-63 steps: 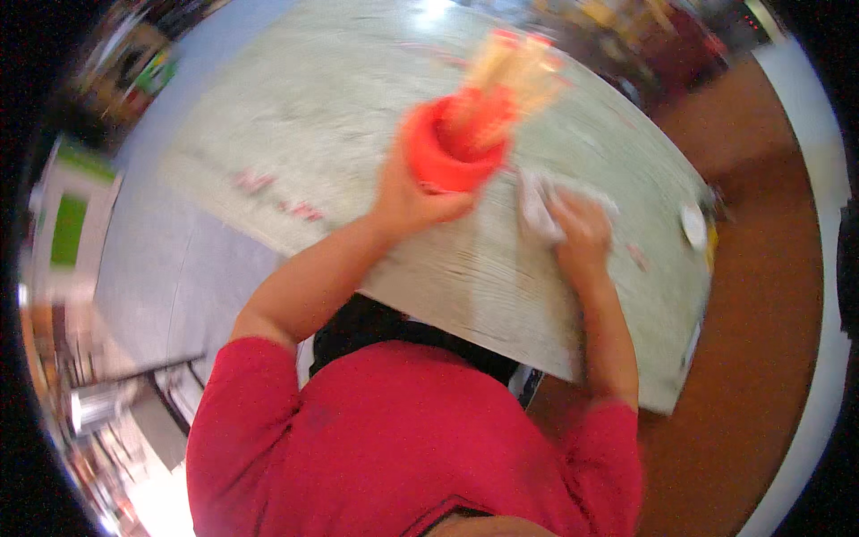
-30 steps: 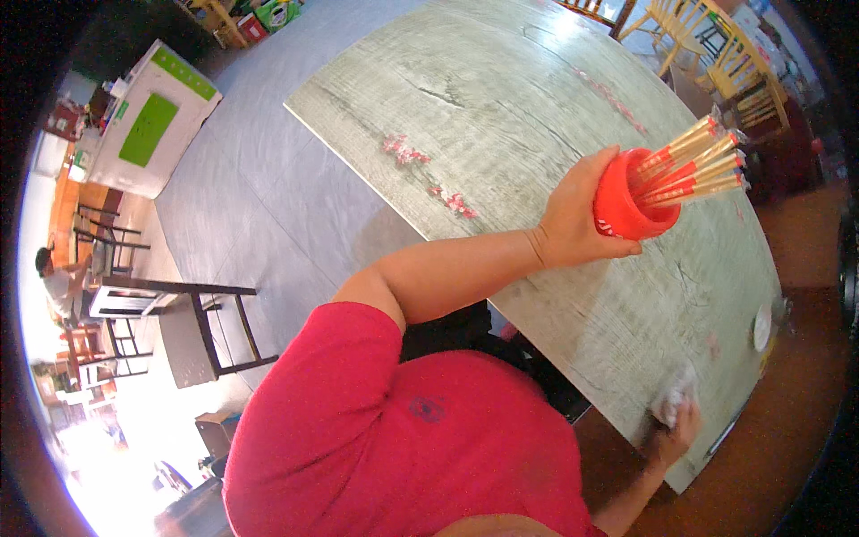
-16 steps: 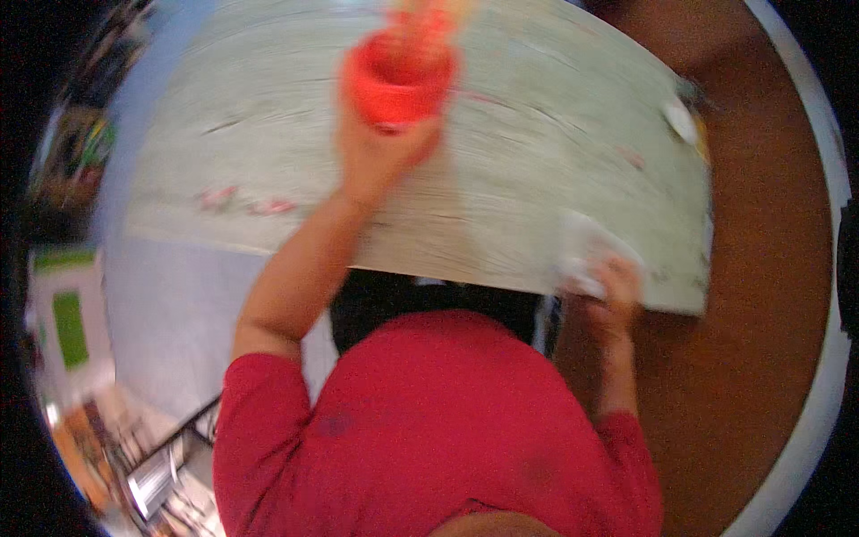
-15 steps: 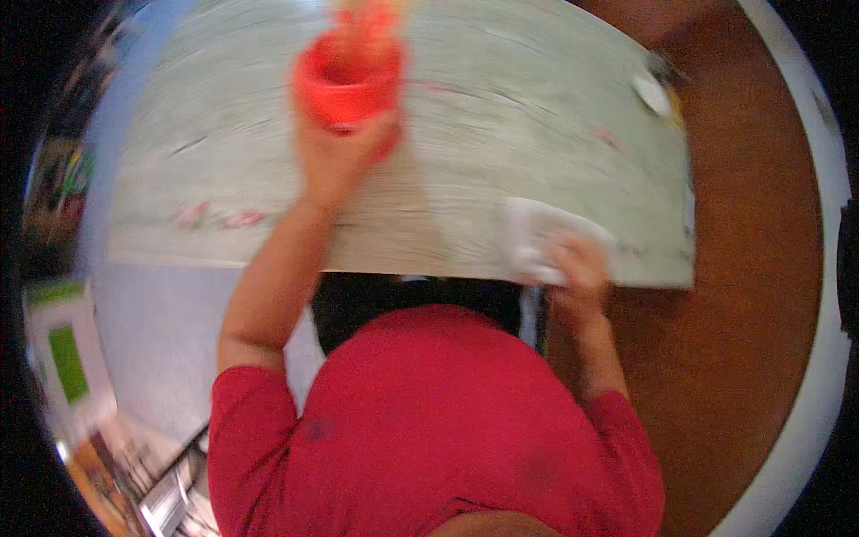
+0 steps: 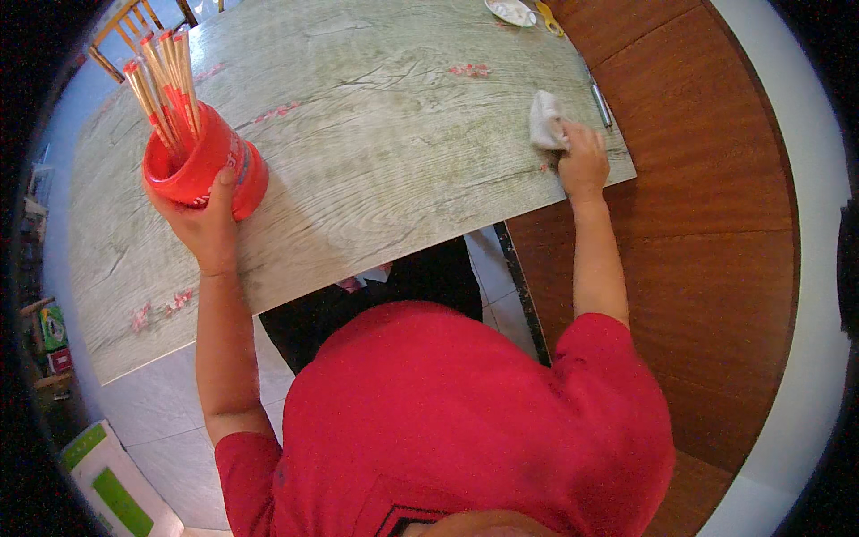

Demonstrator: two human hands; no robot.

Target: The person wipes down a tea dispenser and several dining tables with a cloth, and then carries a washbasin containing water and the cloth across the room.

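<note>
My left hand is wrapped around a red round container, its thumb on the printed side. The container is tilted toward the left, and whether its base touches the table I cannot tell. Several light wooden chopsticks with red ends stick out of its mouth. Over on the right, my right hand grips a bunched white cloth against the tabletop. Its fingertips are partly hidden by the cloth.
The table has a pale wood-grain top with small red flower prints. A pen lies by its right edge. At the far right are a white dish and a yellow-handled tool. Brown wood panelling borders the right side.
The view has turned and sharpened. My left hand has carried the red container to the left. My right hand, still on the cloth, has moved farther from me, toward the pen.
</note>
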